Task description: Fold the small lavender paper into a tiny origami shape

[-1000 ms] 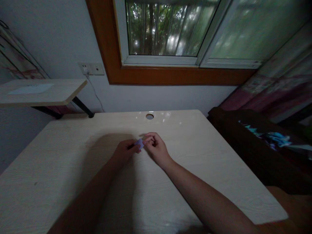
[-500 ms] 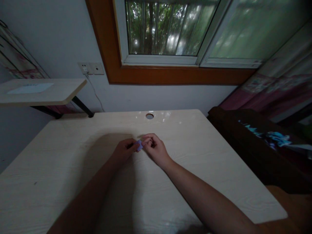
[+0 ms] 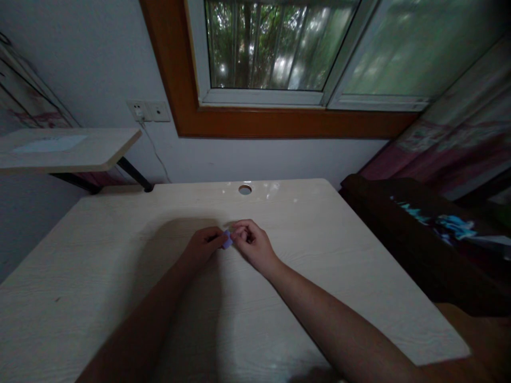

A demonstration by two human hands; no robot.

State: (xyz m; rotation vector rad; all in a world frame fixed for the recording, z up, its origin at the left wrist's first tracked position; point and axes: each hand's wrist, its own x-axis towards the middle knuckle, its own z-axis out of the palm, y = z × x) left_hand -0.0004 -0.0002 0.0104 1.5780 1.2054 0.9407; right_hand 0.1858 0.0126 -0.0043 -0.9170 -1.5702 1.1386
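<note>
Left hand [image 3: 203, 246] and right hand [image 3: 252, 246] meet near the middle of the table [image 3: 120, 266], each closed to a fingertip pinch on the same small purple piece [image 3: 227, 240], which sits between them; the left grips its 9 o'clock edge and the right its 3 o'clock edge, with the other fingers of both curled in. It is too small and dim to tell whether it is paper or something stiffer, or whether it touches the wood. At 12 o'clock from the hands lies a round cable hole [image 3: 245, 189], well apart; out at 10 o'clock are a wall socket [image 3: 149, 110] and a side shelf [image 3: 67, 149]. For work this fine, the pinch seems best held light and close to the edges, with wrists resting on the table for steadiness and the piece tilted toward the window [image 3: 271, 48], since a shadow darkens the 9 o'clock side
</note>
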